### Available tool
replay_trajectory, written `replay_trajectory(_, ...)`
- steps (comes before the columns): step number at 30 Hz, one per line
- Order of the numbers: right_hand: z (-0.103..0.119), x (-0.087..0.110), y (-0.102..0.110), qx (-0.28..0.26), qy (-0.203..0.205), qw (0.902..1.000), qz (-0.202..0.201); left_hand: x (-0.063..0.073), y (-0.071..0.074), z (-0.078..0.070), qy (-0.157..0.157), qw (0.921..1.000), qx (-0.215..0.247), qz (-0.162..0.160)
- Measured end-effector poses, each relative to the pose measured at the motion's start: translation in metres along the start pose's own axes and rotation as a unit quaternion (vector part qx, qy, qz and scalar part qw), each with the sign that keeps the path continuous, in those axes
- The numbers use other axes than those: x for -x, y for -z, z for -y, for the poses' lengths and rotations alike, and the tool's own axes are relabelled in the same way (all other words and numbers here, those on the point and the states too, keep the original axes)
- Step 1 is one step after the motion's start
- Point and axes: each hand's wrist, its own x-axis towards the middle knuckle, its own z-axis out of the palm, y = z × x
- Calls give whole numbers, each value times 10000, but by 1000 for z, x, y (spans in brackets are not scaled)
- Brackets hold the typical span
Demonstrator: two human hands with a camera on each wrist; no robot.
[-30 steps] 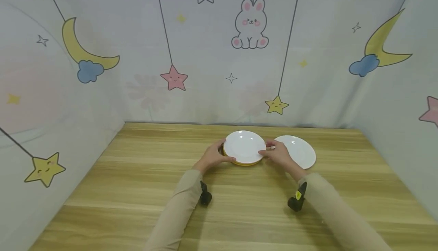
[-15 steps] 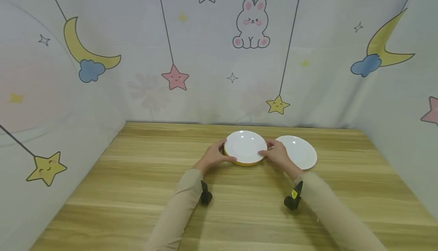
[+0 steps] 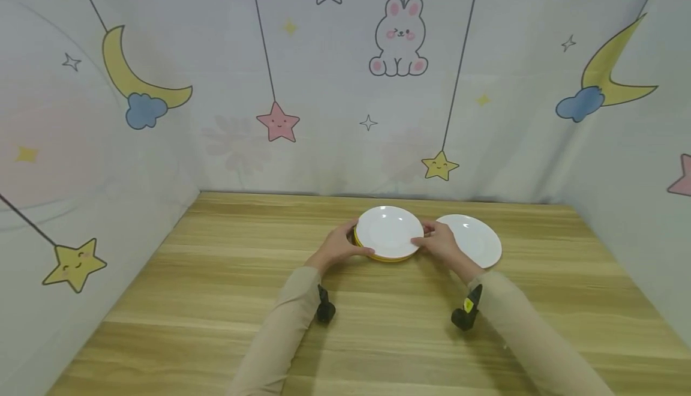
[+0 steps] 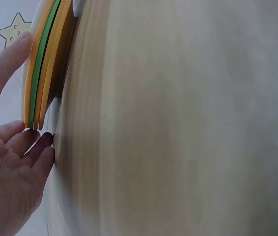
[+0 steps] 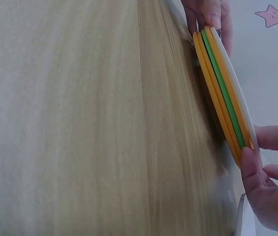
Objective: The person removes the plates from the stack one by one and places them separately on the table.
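A stack of plates is held between both hands, with a white plate on top. Below it the wrist views show the rims of a green plate and several orange plates. The left hand grips the stack's left side, thumb along the near rim and fingers farther round. On the right side, the right hand holds the rim, its thumb against the plate edges in the right wrist view. Whether the stack's base touches the table cannot be told.
Another white plate lies on the wooden table just right of the stack, partly behind the right hand. Printed cloth walls with stars, moons and a rabbit enclose the table at the back and sides.
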Motion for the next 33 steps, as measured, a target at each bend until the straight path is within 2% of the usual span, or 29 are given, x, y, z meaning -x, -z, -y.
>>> replay_trajectory(9,-2,1,7,33,331,9994,-133,-1,0,-1,65,10000,47,-12)
replay_trajectory(22,-1,6,13,-321,372,9988,13,-2,0,1,51,10000,-27,-38)
replay_trajectory(33,-3,13,14,-752,316,9966,-139,-2,0,1,13,10000,-2,34)
